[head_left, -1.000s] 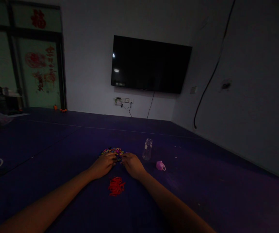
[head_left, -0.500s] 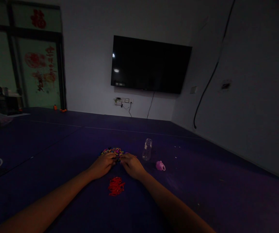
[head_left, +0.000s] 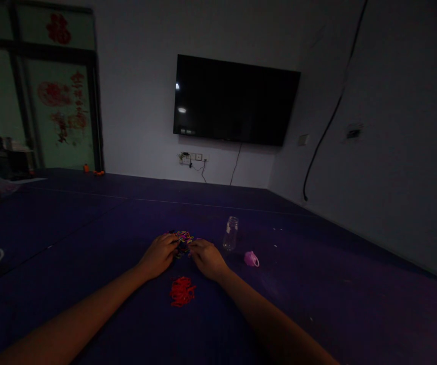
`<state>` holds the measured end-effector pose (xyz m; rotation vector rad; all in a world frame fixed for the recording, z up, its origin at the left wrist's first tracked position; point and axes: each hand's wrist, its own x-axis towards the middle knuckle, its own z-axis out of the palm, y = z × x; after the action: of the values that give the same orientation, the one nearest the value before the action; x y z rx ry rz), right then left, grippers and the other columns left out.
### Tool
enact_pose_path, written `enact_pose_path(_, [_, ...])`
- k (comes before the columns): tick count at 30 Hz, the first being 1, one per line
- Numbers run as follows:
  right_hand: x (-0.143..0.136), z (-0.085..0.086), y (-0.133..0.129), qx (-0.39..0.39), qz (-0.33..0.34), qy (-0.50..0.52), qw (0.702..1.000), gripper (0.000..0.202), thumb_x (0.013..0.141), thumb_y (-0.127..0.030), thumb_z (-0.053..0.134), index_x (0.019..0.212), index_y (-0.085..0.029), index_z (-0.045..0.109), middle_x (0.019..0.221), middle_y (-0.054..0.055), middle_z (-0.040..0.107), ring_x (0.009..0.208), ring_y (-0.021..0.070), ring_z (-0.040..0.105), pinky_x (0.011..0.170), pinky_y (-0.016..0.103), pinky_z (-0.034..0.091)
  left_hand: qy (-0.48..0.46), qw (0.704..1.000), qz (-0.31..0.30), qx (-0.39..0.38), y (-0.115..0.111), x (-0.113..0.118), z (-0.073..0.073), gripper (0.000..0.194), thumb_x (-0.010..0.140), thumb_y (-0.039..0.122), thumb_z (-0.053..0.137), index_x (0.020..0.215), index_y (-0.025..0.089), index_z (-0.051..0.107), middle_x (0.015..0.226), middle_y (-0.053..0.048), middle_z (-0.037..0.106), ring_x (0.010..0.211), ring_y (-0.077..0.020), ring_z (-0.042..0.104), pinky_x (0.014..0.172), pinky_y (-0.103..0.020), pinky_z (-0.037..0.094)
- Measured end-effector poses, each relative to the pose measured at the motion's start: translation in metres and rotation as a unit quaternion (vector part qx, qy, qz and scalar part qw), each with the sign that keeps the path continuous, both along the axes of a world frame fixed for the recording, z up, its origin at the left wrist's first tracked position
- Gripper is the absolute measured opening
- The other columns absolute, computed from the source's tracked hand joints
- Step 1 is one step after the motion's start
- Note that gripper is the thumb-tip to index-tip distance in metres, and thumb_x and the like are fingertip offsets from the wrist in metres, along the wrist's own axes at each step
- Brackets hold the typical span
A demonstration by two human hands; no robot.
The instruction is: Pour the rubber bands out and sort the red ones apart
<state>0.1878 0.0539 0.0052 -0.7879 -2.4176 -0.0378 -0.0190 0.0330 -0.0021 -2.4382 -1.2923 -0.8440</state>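
1. One heap of small, many-coloured strips (head_left: 185,236) on the dark purple surface (head_left: 302,253), between both hands and partly covered by them.
2. At the heap's left side, left hand (head_left: 160,255), palm down, fingers bent over the strips; any grip on one impossible to tell in the dim light.
3. At the heap's right edge, right hand (head_left: 207,259), thumb and fingertips drawn close together; too dark to tell about any strip pinched there.
4. Nearer the body, between the forearms, separate pile of red strips (head_left: 182,291), apart from both hands.
5. Just beyond the right hand and to its right, clear bottle (head_left: 230,234), upright, mouth uncovered.
6. Near the bottle's base, farther right, pink cap (head_left: 251,258) with a ring handle.
7. Across the room, dark television (head_left: 237,101) on the wall, sockets (head_left: 193,157) below; at far left, glass door (head_left: 61,111) bearing red characters.
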Motion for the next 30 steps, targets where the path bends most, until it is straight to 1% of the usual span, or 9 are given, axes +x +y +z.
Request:
enact_pose_path(2, [0.0002, 0.0013, -0.0007, -0.002, -0.005, -0.005, 1.0, 0.023, 0.088, -0.014, 0.045, 0.096, -0.017, 0.068, 0.11, 0.007, 0.066, 0.103, 0.0181, 0.058, 0.091, 0.03, 0.044, -0.008, 1.0, 0.008, 0.015, 0.0006, -0.0003, -0.0008, 0.031, 0.081, 0.01, 0.052, 0.109, 0.018, 0.064, 0.12, -0.009, 0.06, 0.116, -0.0254, 0.05, 0.098, -0.045, 0.042])
enact_pose_path(4, [0.0001, 0.0016, -0.0005, -0.003, -0.01, -0.007, 1.0, 0.024, 0.089, -0.014, 0.044, 0.095, -0.017, 0.067, 0.109, 0.007, 0.066, 0.103, 0.018, 0.058, 0.091, 0.03, 0.044, -0.013, 1.0, -0.003, 0.023, 0.0009, -0.0003, -0.0005, 0.031, 0.082, 0.011, 0.051, 0.108, 0.02, 0.064, 0.124, -0.008, 0.058, 0.119, -0.0249, 0.048, 0.099, -0.046, 0.041])
enact_pose_path(8, [-0.0007, 0.0013, 0.0, -0.002, -0.015, -0.01, 1.0, 0.025, 0.091, -0.015, 0.042, 0.096, -0.017, 0.067, 0.109, 0.008, 0.066, 0.104, 0.018, 0.057, 0.091, 0.03, 0.043, 0.012, 0.997, -0.068, -0.019, 0.0001, 0.0005, 0.0026, 0.028, 0.084, 0.011, 0.05, 0.105, 0.022, 0.065, 0.119, -0.006, 0.062, 0.12, -0.0229, 0.047, 0.104, -0.048, 0.034])
enact_pose_path(10, [-0.001, 0.0019, -0.0008, -0.001, -0.015, -0.014, 1.0, 0.026, 0.091, -0.015, 0.042, 0.097, -0.017, 0.067, 0.109, 0.009, 0.066, 0.103, 0.0182, 0.058, 0.09, 0.03, 0.044, 0.023, 0.995, -0.085, -0.04, -0.0003, 0.0007, 0.0034, 0.028, 0.085, 0.013, 0.05, 0.107, 0.023, 0.065, 0.119, -0.005, 0.062, 0.121, -0.0229, 0.047, 0.105, -0.05, 0.031])
enact_pose_path(14, [-0.0014, 0.0037, -0.0031, -0.001, -0.022, -0.017, 1.0, 0.026, 0.09, -0.014, 0.042, 0.096, -0.016, 0.068, 0.107, 0.009, 0.066, 0.1, 0.0188, 0.059, 0.088, 0.03, 0.045, 0.027, 0.993, -0.091, -0.067, 0.0004, 0.0001, 0.0017, 0.032, 0.087, 0.013, 0.048, 0.114, 0.024, 0.062, 0.12, -0.005, 0.062, 0.123, -0.0222, 0.045, 0.105, -0.048, 0.031])
enact_pose_path(19, [-0.0014, 0.0023, -0.0022, -0.004, -0.019, -0.015, 1.0, 0.025, 0.088, -0.012, 0.044, 0.096, -0.015, 0.068, 0.106, 0.008, 0.067, 0.1, 0.0189, 0.059, 0.088, 0.03, 0.045, 0.018, 0.993, -0.098, -0.059, 0.0017, -0.0002, 0.0002, 0.035, 0.086, 0.011, 0.046, 0.116, 0.022, 0.061, 0.12, -0.007, 0.062, 0.121, -0.021, 0.047, 0.104, -0.043, 0.034])
enact_pose_path(24, [-0.0016, -0.0007, 0.001, -0.002, -0.02, -0.007, 1.0, 0.025, 0.089, -0.013, 0.044, 0.099, -0.016, 0.067, 0.109, 0.009, 0.066, 0.102, 0.0179, 0.058, 0.091, 0.03, 0.043, 0.023, 0.991, -0.111, -0.071, 0.0015, 0.0008, 0.0035, 0.033, 0.085, 0.009, 0.045, 0.11, 0.02, 0.064, 0.116, -0.008, 0.063, 0.114, -0.0211, 0.052, 0.099, -0.04, 0.039])
enact_pose_path(26, [-0.0017, -0.001, 0.0014, -0.002, -0.019, -0.007, 1.0, 0.026, 0.089, -0.013, 0.044, 0.1, -0.016, 0.067, 0.109, 0.009, 0.066, 0.102, 0.018, 0.058, 0.091, 0.03, 0.043, 0.02, 0.991, -0.111, -0.071, 0.0008, 0.0009, 0.0044, 0.033, 0.083, 0.008, 0.046, 0.108, 0.02, 0.065, 0.117, -0.008, 0.062, 0.114, -0.0214, 0.051, 0.099, -0.04, 0.039])
enact_pose_path(30, [-0.0014, 0.0001, 0.0, 0.003, -0.011, -0.007, 1.0, 0.026, 0.089, -0.013, 0.044, 0.102, -0.015, 0.067, 0.113, 0.009, 0.064, 0.104, 0.0187, 0.058, 0.091, 0.03, 0.044, 0.015, 0.993, -0.104, -0.062, -0.0002, 0.0006, 0.0045, 0.036, 0.082, 0.007, 0.046, 0.112, 0.018, 0.062, 0.12, -0.009, 0.06, 0.117, -0.0219, 0.049, 0.099, -0.041, 0.039])
